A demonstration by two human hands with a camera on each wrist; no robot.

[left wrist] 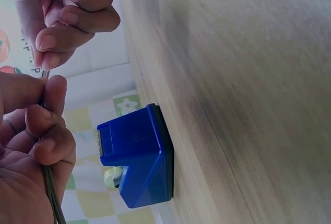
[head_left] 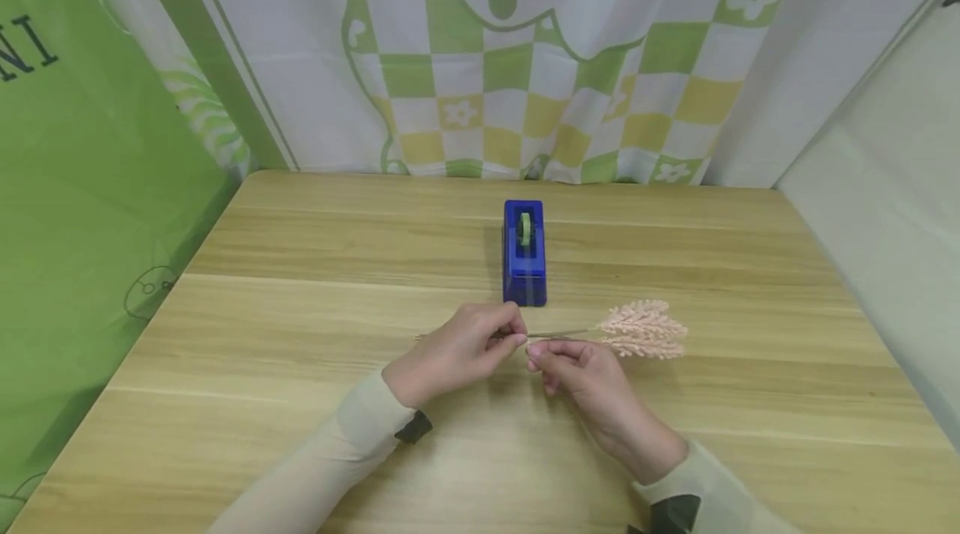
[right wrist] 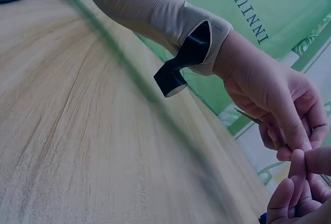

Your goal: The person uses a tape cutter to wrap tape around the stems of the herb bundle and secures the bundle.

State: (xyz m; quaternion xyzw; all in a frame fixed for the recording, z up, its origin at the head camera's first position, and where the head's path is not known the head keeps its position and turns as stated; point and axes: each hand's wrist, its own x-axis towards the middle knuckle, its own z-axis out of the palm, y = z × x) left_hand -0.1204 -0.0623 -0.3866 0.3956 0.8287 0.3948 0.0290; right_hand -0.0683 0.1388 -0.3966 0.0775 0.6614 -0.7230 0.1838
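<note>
The left hand (head_left: 459, 351) pinches with thumb and index finger, its other fingers curled in behind that grip and its back toward the head camera, while the sleeved left forearm (head_left: 322, 455) slants down and to the left away from it. Just to the right of the left grip, the right hand (head_left: 596, 388) has its thumb and index fingertips together in a pinch of its own, the remaining fingers bent beneath, and the right forearm (head_left: 723, 488) runs down and to the right. Both sets of fingertips sit close together between the two wrists.
</note>
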